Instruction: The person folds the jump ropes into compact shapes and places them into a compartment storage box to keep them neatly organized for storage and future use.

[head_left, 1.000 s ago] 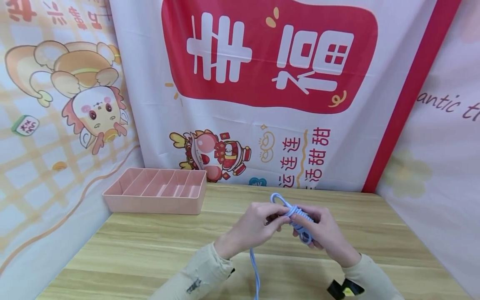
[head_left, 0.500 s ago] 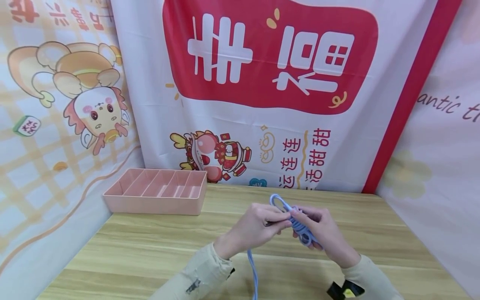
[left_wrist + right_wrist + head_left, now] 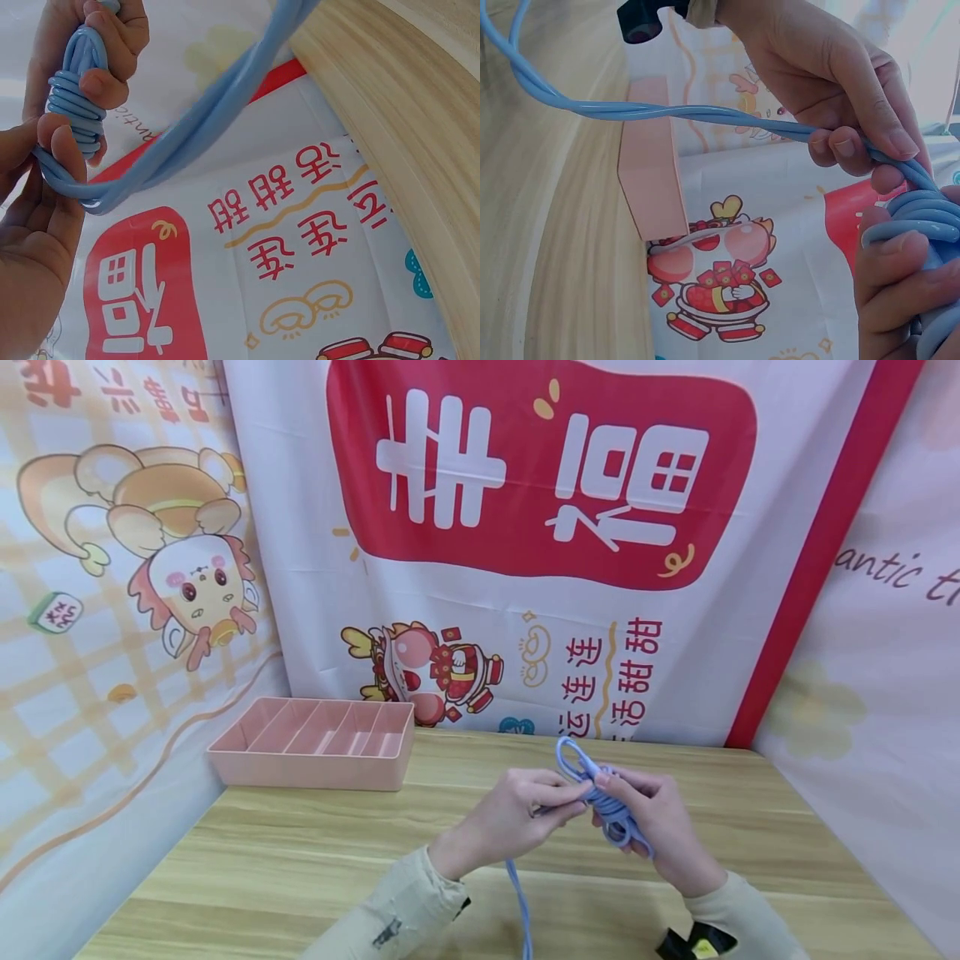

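A light blue cord, wound into a tight bundle (image 3: 613,814), is held above the table by my right hand (image 3: 666,827), with the thumb on top and the fingers behind. A loop (image 3: 567,753) of it sticks out past the upper end. Beside the bundle, my left hand (image 3: 510,814) pinches the free length between thumb and fingers. In the right wrist view that length (image 3: 667,111) is two strands twisted together, running from the left hand (image 3: 840,82) to the wraps. The rest of it hangs down (image 3: 521,906) past the lower edge of the head view.
A pink tray (image 3: 307,772) with several long compartments stands at the back left of the wooden table (image 3: 300,860). Printed cloth (image 3: 465,593) hangs behind the table and along both sides. Both wrists carry dark devices, one showing at the right cuff (image 3: 693,942).
The bundle and the right hand have shifted slightly right, and the bundle has turned in the fingers. My left hand keeps its pinch on the cord, while the hanging length has swung a little.
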Motion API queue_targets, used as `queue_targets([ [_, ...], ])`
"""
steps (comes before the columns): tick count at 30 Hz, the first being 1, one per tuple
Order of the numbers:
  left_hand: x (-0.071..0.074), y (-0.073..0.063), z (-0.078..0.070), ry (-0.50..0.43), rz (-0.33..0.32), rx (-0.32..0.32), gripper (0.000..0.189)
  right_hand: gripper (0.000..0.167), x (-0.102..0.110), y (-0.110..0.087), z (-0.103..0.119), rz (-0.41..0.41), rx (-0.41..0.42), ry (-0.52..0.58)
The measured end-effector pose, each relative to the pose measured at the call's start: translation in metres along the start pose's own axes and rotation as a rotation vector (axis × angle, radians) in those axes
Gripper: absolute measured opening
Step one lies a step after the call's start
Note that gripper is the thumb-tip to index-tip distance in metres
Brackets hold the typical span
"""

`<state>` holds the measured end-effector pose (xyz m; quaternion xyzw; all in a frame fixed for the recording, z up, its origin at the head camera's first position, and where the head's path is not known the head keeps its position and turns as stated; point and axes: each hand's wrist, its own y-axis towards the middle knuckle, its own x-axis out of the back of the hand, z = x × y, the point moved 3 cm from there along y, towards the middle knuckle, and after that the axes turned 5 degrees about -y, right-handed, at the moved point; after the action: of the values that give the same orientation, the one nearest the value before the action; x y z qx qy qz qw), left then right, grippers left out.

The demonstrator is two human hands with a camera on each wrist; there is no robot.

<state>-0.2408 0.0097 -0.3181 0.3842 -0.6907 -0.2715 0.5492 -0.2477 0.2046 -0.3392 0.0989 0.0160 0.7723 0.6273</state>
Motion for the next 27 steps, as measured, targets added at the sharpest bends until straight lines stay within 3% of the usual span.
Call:
queue_targets([
  [14,0.0023,-0.0007,0.0025,0.015,-0.006,-0.031,0.027,0.040,0.0040,0.0009,0.0001,0.063,-0.079,0.014],
  [20,0.0043,-0.0010,0.0028,0.011,-0.005,-0.005,0.021,0.039,0.0050,0.0022,0.0006,0.079,-0.101,0.076],
  [27,0.0042,-0.0018,0.0050,-0.022,0.047,0.034,0.023,0.042,0.0062,0.0024,0.0005,0.099,-0.112,0.110],
])
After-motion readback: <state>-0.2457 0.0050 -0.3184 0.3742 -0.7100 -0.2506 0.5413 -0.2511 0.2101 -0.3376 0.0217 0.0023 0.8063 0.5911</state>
